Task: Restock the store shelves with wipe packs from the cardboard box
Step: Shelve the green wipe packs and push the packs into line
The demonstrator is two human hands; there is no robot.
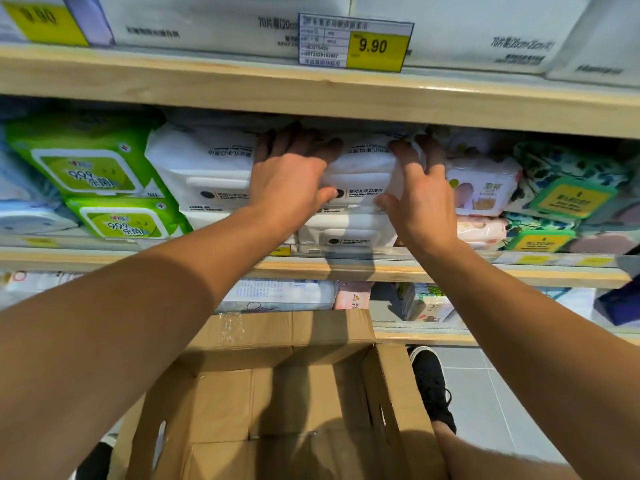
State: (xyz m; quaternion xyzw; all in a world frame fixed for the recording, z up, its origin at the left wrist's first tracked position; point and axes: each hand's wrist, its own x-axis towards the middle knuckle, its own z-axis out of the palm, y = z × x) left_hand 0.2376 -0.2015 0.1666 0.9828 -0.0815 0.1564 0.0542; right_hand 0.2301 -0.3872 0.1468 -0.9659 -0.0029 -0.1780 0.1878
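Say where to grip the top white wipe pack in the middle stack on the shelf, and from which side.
Grip the top white wipe pack by its two short ends, coming in from the front. It lies flat on another white pack under the upper shelf board, so access from above looks blocked. The left hand and right hand already hold those ends.

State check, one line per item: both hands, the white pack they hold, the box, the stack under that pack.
left hand: grips the white wipe pack's left end
right hand: grips its right end
white wipe pack: held on top of the stack, at the shelf front
lower white pack: lies flat on the shelf
cardboard box: flaps open, no packs visible inside
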